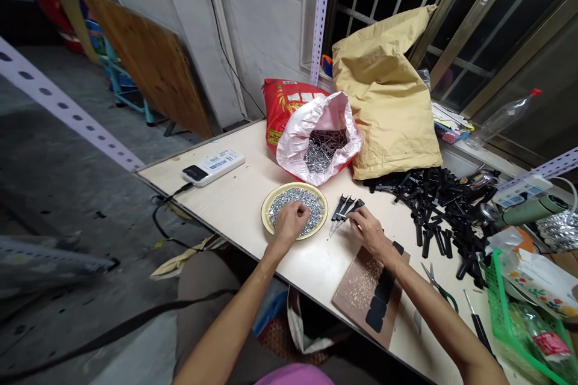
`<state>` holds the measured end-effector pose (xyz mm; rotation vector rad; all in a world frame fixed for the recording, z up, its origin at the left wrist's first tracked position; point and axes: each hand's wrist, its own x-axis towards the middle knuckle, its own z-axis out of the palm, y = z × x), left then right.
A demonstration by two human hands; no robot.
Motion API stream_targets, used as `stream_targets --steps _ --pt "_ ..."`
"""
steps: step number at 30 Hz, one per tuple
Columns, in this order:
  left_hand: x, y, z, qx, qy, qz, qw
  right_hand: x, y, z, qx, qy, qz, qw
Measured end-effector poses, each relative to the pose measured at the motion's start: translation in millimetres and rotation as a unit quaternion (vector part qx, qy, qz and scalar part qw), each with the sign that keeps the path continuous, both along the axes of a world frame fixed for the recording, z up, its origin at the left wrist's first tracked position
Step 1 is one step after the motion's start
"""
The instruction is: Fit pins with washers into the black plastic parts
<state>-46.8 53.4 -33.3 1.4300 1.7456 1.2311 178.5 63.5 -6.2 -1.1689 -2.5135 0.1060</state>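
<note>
My left hand (291, 219) rests with curled fingers in a yellow dish (270, 201) full of small silver metal pieces, pinching among them. My right hand (369, 230) lies on the table with fingers closed on a black plastic clip fitted with a nail, one of a few assembled black clips (342, 209) lying side by side just right of the dish. A brown board (361, 289) with black pads lies under my right wrist.
A white-lined bag of nails (321, 138) stands open behind the dish, with a red sack (284, 105) and a tan sack (388, 90). Loose black clips (440, 204) pile at right. Scissors (438, 286), a green basket (519, 313), a power strip (212, 166).
</note>
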Motion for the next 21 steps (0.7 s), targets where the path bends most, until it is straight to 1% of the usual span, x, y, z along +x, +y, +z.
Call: stream_targets --steps 2,3,5,6,8,9,11,12,14,18,21 --pt "3 -4 7.7 -0.032 -0.134 -0.021 0.99 -14 -12 7.6 -0.022 0.071 -0.006 0.997" --pt "6 -7 11.7 -0.044 -0.207 -0.038 0.977 -21 -18 11.6 -0.033 0.098 -0.004 0.995" --pt "10 -13 19.2 -0.06 -0.337 -0.075 0.937 -33 -29 18.8 -0.053 0.138 0.003 0.989" --pt "11 -16 22.5 -0.067 -0.387 -0.091 0.915 -37 -34 21.9 -0.062 0.154 0.005 0.986" --pt "14 -22 28.1 -0.084 -0.458 -0.11 0.878 -41 -41 26.4 -0.079 0.176 -0.001 0.981" --pt "15 -25 30.2 -0.09 -0.48 -0.115 0.865 -41 -44 27.9 -0.085 0.183 -0.007 0.979" --pt "18 -29 33.3 -0.09 -0.504 -0.117 0.851 -41 -48 30.1 -0.093 0.189 -0.02 0.977" --pt "20 -30 34.6 -0.083 -0.507 -0.115 0.85 -40 -50 30.7 -0.092 0.188 -0.025 0.978" --pt "24 -33 36.7 -0.063 -0.497 -0.109 0.859 -38 -54 31.5 -0.079 0.178 -0.035 0.98" --pt "34 -39 40.0 -0.022 -0.444 -0.092 0.891 -33 -58 31.4 -0.057 0.146 -0.053 0.986" --pt "41 -43 40.6 0.0 -0.412 -0.079 0.908 -28 -61 31.0 -0.048 0.123 -0.065 0.989"
